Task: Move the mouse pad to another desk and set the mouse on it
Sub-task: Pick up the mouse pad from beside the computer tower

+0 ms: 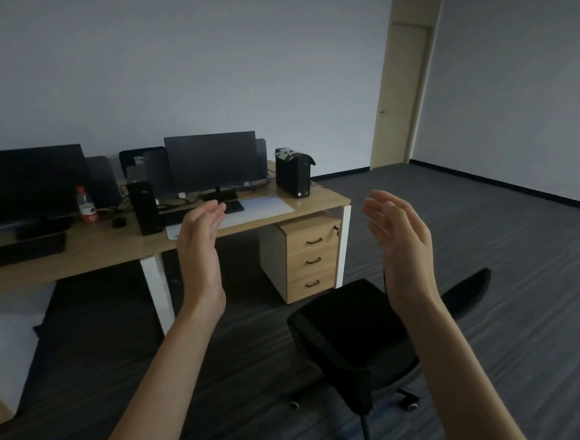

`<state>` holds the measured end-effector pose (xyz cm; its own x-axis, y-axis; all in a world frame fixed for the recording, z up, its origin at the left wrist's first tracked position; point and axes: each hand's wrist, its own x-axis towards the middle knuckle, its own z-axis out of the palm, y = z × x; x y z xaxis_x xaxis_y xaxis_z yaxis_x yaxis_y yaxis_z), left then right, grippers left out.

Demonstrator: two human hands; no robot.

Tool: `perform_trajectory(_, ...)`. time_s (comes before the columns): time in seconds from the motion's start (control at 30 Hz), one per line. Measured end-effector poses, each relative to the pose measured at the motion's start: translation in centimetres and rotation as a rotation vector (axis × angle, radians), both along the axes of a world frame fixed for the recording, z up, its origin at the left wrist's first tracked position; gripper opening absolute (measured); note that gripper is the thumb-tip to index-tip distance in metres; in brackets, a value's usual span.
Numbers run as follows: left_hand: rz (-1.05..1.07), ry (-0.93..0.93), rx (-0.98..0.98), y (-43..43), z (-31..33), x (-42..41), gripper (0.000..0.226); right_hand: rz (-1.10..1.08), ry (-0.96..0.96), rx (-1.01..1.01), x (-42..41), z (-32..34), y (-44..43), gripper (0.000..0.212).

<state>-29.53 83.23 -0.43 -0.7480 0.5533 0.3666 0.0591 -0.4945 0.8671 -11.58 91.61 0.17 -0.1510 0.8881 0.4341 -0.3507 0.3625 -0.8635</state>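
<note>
Both hands, left hand (199, 246) and right hand (401, 239), are raised with spread fingers, palms facing, holding nothing. On the wooden desk (321, 197) stand two dark monitors, two black computer towers and one red-labelled bottle (86, 205), its writing unreadable. One pale rectangular mouse pad (260, 208) lies flat before the right monitor (212, 161); one small black mouse (119, 222) sits near the bottle.

Your two bare forearms reach up from the near edge toward the far side, well apart from each other; your left hand (199, 250) stands edge-on, palm turned right, fingers straight and together. Your right hand (401, 243) is raised at the same height, palm turned left, fingers loosely curled and slightly spread; neither hand holds or touches anything.
</note>
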Motion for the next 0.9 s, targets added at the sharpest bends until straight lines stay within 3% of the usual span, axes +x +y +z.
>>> perform_trajectory(0.9,-0.106,0.017,-0.042,54.5,-3.1,-37.5,0.022,-0.104,0.064,-0.091,-36.4,-4.2,54.1,0.025)
